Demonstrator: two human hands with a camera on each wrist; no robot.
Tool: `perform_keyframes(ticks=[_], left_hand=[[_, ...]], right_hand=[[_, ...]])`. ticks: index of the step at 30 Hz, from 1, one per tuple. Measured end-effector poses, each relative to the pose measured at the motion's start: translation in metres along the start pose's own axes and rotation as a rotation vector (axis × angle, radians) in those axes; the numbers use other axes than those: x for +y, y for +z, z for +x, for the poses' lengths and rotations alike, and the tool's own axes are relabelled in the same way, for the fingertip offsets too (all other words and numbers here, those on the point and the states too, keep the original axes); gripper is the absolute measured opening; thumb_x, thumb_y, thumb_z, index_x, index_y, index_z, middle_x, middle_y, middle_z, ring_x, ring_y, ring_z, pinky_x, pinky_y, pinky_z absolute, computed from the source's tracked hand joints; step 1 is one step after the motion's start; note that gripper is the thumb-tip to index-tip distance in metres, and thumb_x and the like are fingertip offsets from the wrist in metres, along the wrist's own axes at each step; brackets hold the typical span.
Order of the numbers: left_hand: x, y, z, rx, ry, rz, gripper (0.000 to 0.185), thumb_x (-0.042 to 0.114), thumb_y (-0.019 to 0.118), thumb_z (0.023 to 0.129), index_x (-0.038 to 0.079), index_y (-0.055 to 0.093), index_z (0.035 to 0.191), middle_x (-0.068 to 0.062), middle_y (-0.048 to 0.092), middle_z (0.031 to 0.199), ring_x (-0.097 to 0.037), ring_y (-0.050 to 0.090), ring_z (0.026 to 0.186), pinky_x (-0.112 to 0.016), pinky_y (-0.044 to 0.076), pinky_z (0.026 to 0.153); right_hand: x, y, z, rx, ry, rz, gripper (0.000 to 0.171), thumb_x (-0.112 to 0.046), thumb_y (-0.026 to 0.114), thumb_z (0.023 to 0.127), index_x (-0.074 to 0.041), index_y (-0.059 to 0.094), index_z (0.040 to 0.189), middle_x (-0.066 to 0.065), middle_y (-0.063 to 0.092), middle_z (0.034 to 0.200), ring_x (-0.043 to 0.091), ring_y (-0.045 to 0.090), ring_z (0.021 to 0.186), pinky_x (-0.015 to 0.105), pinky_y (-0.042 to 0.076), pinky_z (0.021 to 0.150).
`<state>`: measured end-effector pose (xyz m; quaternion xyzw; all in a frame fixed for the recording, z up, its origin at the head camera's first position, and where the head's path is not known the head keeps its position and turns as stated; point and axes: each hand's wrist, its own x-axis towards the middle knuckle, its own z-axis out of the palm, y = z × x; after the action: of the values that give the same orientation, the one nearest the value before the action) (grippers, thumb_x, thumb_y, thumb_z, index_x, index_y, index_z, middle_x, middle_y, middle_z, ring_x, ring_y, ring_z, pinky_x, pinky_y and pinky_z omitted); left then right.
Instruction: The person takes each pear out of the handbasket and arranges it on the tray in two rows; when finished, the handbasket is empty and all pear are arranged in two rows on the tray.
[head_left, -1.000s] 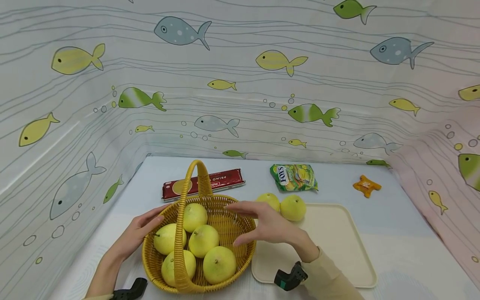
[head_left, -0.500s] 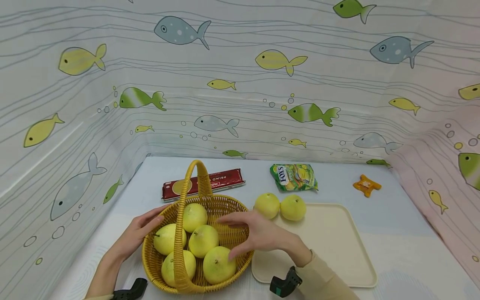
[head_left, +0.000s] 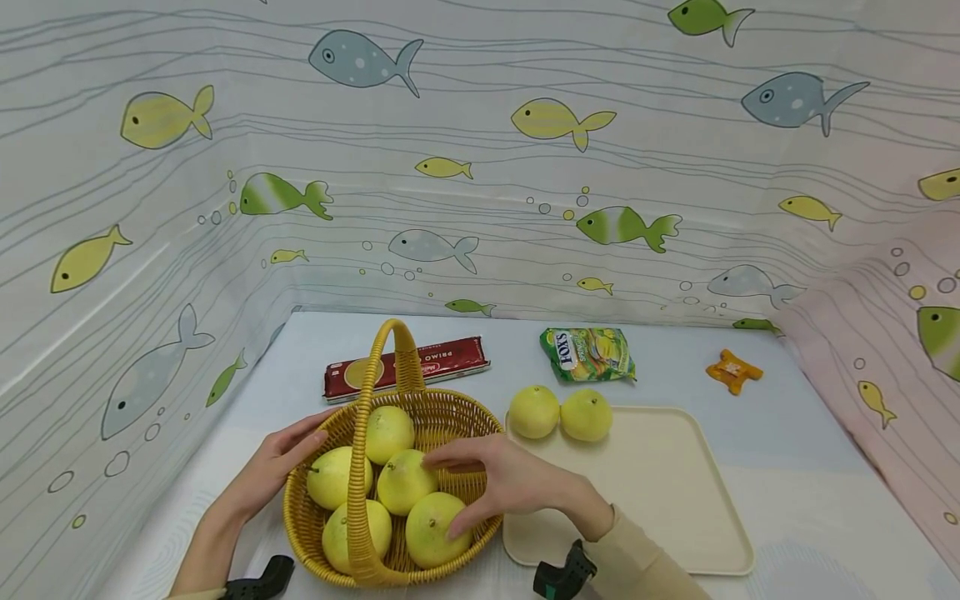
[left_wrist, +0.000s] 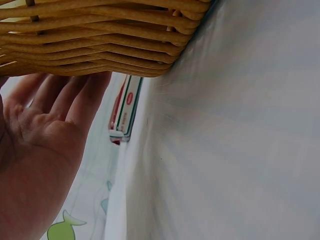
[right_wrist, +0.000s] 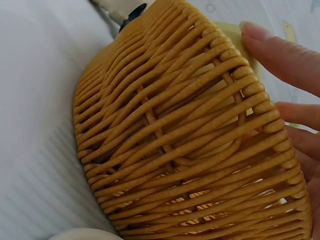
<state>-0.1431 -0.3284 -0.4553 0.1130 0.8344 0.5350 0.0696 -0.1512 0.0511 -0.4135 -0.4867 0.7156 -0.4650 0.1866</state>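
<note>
Presently the left hand [head_left: 273,467] lies flat-fingered against the basket [head_left: 457,450] wall, apparently bracing it. Right hand [head_left: 510,482] reaches over the rim, fingers spread and relaxed above the nearest pear [head_left: 437,530], gripping nothing. That pear is pale yellow, round, faintly speckled, lying directly beneath the fingertips among four others.

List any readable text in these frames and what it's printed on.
"FOX'S": on the green candy bag, lettering turned sideways.
"PRIMO": on the red biscuit pack, seen upside down; the rest of its print is too blurred to read.
Orange wrapper: too small to read.
Wrist views: pack edge print illegible.
</note>
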Motion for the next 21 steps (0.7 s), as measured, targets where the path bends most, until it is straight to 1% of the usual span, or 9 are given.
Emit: perform_keyframes(ticks=[4,7,9,12,14,17,18,21], left_hand=[[-0.0001,0.0004,0.0003,0.000,-0.006,-0.009,0.047,0.025,0.045,0.109,0.009,0.043,0.152,0.000,0.052,0.147,0.014,0.047,0.124,-0.010,0.041,0.097],[0.0006,0.0002,0.0002,0.002,-0.010,-0.016,0.046,0.025,0.045,0.108,0.009,0.043,0.152,-0.001,0.052,0.148,0.014,0.047,0.124,-0.010,0.041,0.097],[0.0010,0.0001,0.0001,0.003,-0.009,-0.014,0.046,0.025,0.045,0.108,0.009,0.043,0.152,-0.003,0.052,0.148,0.014,0.047,0.124,-0.010,0.041,0.097],[0.0009,0.0002,0.0003,0.000,0.001,-0.003,0.046,0.024,0.044,0.109,0.008,0.043,0.152,-0.009,0.050,0.149,0.013,0.047,0.124,-0.010,0.040,0.097],[0.0008,0.0006,0.0006,0.002,0.004,-0.001,0.046,0.023,0.044,0.109,0.008,0.043,0.152,-0.013,0.049,0.150,0.013,0.046,0.124,-0.009,0.040,0.097],[-0.0002,0.0006,0.0009,0.001,0.013,0.005,0.045,0.022,0.044,0.109,0.007,0.043,0.152,-0.015,0.048,0.150,0.014,0.046,0.125,-0.009,0.040,0.097],[-0.0004,0.0004,0.0008,0.001,0.015,0.004,0.045,0.021,0.043,0.109,0.007,0.043,0.152,-0.014,0.048,0.150,0.014,0.046,0.125,-0.009,0.039,0.097],[0.0001,0.0000,0.0000,0.004,0.013,-0.004,0.045,0.022,0.044,0.109,0.008,0.043,0.152,-0.006,0.050,0.149,0.014,0.046,0.125,-0.009,0.040,0.097]], right_hand=[[0.0004,-0.0005,-0.0004,-0.002,0.018,0.023,0.071,-0.018,0.087,0.078,-0.006,0.055,0.140,0.008,0.060,0.139,0.015,0.057,0.128,0.030,0.047,0.106],[0.0010,-0.0010,-0.0007,-0.008,0.022,0.025,0.071,-0.018,0.087,0.078,-0.006,0.055,0.140,0.008,0.060,0.139,0.016,0.058,0.127,0.028,0.047,0.106],[0.0014,-0.0009,-0.0006,-0.014,0.015,0.019,0.070,-0.017,0.087,0.077,-0.005,0.056,0.139,0.009,0.062,0.135,0.017,0.060,0.124,0.027,0.048,0.104],[0.0018,-0.0004,-0.0005,-0.027,0.005,0.007,0.065,-0.018,0.087,0.077,-0.004,0.059,0.135,0.009,0.066,0.128,0.018,0.064,0.118,0.026,0.050,0.101],[0.0015,0.0002,-0.0003,-0.036,-0.001,-0.010,0.061,-0.018,0.088,0.077,-0.004,0.062,0.131,0.008,0.068,0.124,0.016,0.065,0.115,0.026,0.051,0.100],[0.0010,0.0013,0.0001,-0.050,0.012,-0.036,0.057,-0.020,0.089,0.076,-0.008,0.065,0.125,0.004,0.068,0.122,0.007,0.064,0.112,0.023,0.051,0.098],[0.0009,0.0018,0.0002,-0.054,0.020,-0.045,0.055,-0.021,0.089,0.075,-0.009,0.066,0.124,0.002,0.068,0.122,0.004,0.063,0.112,0.022,0.051,0.098],[0.0003,0.0027,0.0006,-0.065,0.040,-0.069,0.054,-0.023,0.089,0.075,-0.012,0.067,0.123,-0.002,0.068,0.121,-0.001,0.061,0.110,0.021,0.051,0.096]])
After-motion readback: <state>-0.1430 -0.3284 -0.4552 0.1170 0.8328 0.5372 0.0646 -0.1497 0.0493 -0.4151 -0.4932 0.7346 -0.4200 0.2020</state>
